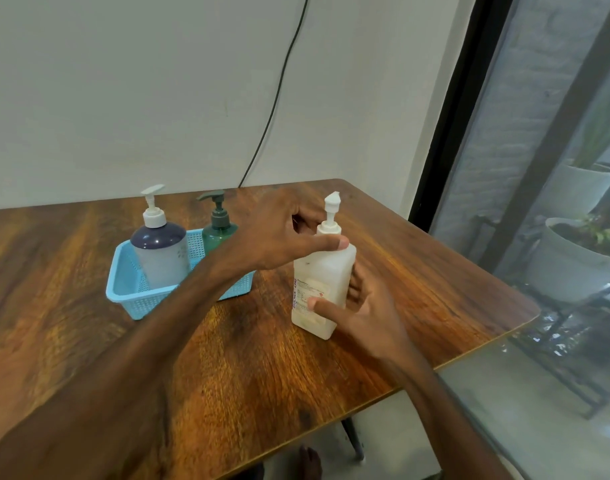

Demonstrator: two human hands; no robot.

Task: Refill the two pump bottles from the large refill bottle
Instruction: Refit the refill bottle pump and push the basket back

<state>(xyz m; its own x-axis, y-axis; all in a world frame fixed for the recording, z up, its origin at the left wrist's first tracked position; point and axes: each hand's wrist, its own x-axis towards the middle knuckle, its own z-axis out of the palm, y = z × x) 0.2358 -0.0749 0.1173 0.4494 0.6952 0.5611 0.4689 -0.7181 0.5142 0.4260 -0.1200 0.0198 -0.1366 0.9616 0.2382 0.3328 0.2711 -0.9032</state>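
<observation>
The left hand (286, 237) reaches across from the lower left and closes on the top of the large refill bottle (322, 268). Its thumb lies along the front of the collar and its fingers curl behind the pump stem. The right hand (362, 310) grips the bottle's lower body, with the thumb flat on the front label and the fingers wrapped round the far side.

The bottle stands upright on the table (262, 368), right of centre. It is a flat-sided, square-shouldered container of cloudy white plastic with a pale printed label too small to read, topped by a white pump head (332, 201). How full it is cannot be told.

Just to its left, and apart from it, sits a light blue basket (130, 296) of perforated plastic; the left forearm crosses in front of its right end. Two pump bottles stand upright inside. One is a rounded frosted grey bottle (163, 261) with a dark blue shoulder and a white pump. Behind it to the right is a translucent green bottle (217, 235) with a dark green pump, partly hidden by the hand.

The tabletop is glossy, strongly grained brown wood with rounded corners. A broad stretch of wood lies between the bottle and the near edge. The right edge runs close to a dark-framed glass pane (539, 168) — pale planters show beyond it. A black cable (279, 88) hangs down the plain wall behind the table.
</observation>
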